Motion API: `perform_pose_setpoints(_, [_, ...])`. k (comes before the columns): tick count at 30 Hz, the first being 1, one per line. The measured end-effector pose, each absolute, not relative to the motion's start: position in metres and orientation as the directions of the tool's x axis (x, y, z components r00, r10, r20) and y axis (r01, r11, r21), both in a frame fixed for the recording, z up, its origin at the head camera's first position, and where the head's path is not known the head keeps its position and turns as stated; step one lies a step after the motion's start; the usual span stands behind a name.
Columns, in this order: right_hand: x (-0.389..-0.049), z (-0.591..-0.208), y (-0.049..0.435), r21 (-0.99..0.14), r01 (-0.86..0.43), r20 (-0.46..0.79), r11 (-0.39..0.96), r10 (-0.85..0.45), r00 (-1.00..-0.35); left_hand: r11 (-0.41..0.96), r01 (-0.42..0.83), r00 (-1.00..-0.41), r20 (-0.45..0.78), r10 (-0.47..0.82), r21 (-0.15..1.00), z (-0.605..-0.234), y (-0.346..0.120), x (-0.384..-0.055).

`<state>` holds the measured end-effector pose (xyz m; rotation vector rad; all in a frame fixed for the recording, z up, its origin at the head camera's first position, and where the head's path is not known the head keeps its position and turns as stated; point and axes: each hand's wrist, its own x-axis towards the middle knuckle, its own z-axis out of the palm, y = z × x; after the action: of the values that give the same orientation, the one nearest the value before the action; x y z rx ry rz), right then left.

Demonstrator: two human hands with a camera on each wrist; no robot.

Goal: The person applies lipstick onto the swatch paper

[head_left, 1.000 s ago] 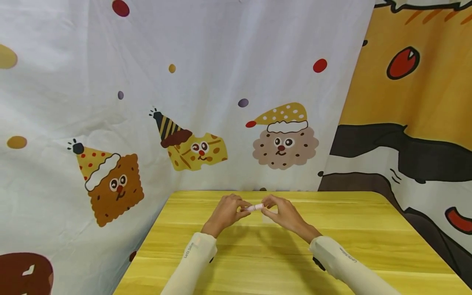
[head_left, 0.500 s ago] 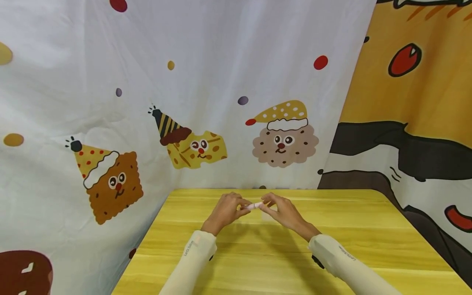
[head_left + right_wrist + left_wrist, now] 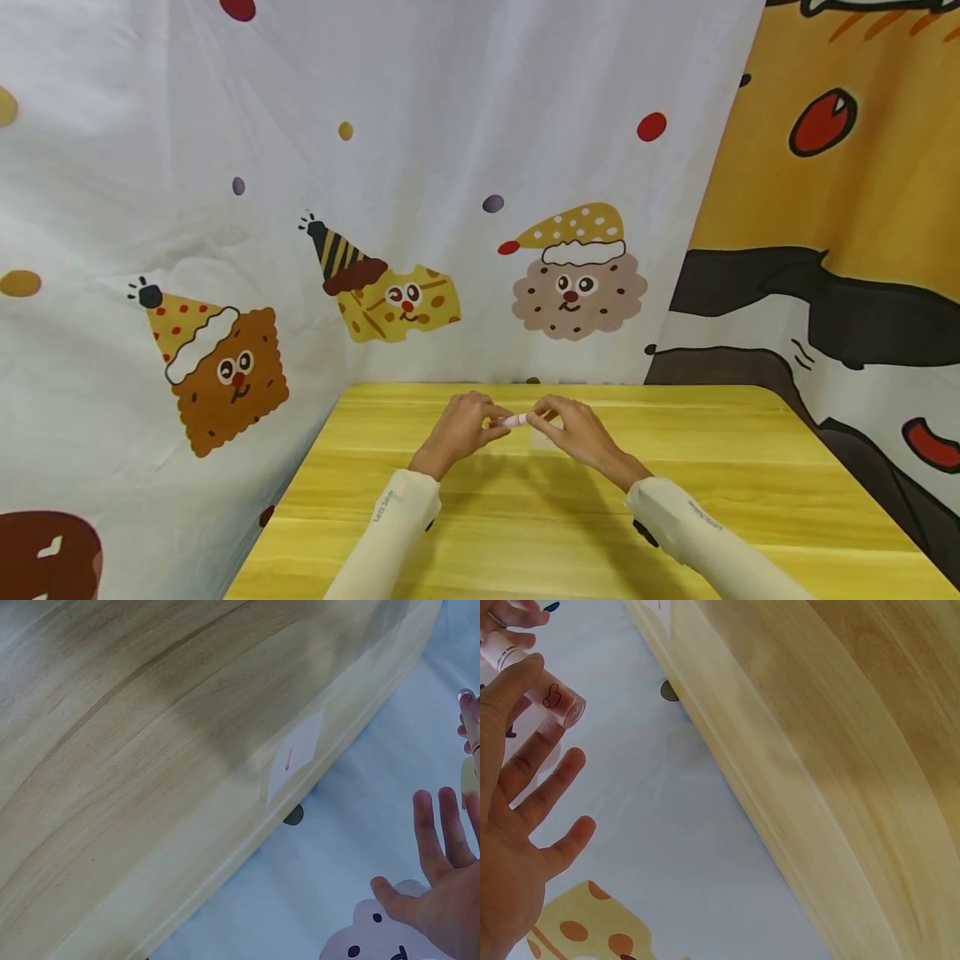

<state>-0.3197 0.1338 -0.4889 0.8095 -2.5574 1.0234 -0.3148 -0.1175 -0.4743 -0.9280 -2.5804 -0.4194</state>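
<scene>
A small pink lip gloss tube (image 3: 553, 694) with a pale cap is held between both hands above the far part of the table. My left hand (image 3: 460, 427) pinches its clear pink body between thumb and fingers, the other fingers spread out. My right hand (image 3: 579, 433) has its thumb and fingertips at the cap end, pinching it. In the left wrist view, fingers of the right hand show by the cap (image 3: 508, 654). The right wrist view shows the right hand's outer fingers (image 3: 431, 840) spread, while its pinching fingertips are out of frame there.
A small whitish paper (image 3: 296, 759) with a red mark lies on the wooden table (image 3: 540, 517) near the far edge, below the right hand. Behind the table hangs a white curtain (image 3: 420, 167) printed with cartoon cookies and cheese.
The right fingertips have shifted slightly left over the cap, so less of the cap shows. The left hand keeps its grip on the tube. The head view has tilted a little.
</scene>
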Motion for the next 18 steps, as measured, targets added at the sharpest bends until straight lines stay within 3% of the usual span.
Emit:
perform_pose_setpoints(7, [-0.3146,-0.4943,0.1336,-0.498,-0.641,0.486,0.583,-0.425,-0.764,0.745,0.651,-0.727,0.402,0.557,0.145,-0.4826,-0.1166,-0.3117])
perform_pose_setpoints(18, [-0.3156,-0.4858,0.1341,-0.527,-0.563,0.427,0.636,-0.375,-0.823,0.755,0.644,-0.722,0.421,0.549,0.119,-0.4737,-0.1130,-0.3167])
